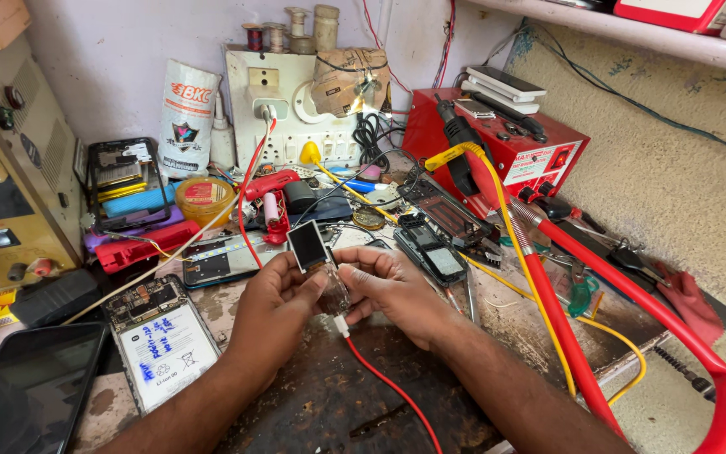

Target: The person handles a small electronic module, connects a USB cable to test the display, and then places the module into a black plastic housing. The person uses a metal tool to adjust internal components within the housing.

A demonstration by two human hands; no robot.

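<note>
In the middle of the frame, both hands hold a small phone board with a little dark screen [311, 252]. The left hand [275, 304] has its grip closed on the left side. The right hand [388, 290] has its grip closed on the right side. A red cable [388, 387] plugs into the bottom of the board. An open phone with a white battery [161, 340] lies on the worktop [321, 403] at the lower left. A red box [506, 139] sits at the upper right.

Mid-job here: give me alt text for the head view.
Both hands, left hand and right hand, hold a small bare phone circuit board with a dark screen above a cluttered repair bench; a red cable with a white plug hangs from it.
</note>
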